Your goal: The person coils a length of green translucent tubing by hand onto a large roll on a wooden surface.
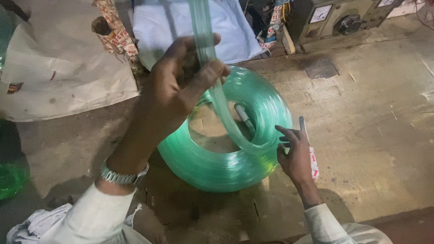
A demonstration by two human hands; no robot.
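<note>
Dusty concrete floor (375, 120), green tube coil (225, 157) lying flat. Left hand (179, 80) clenched on raised tube end (202, 22); right hand (294, 156) fingers spread, released, touching coil rim. Risk: upward pull dragging loops loose, tangling or kinking.

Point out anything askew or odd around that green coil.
One thing: a marker pen lies loose inside the coil of green tubing, under the strand the left hand lifts. Right hand steadies the rim.
</note>
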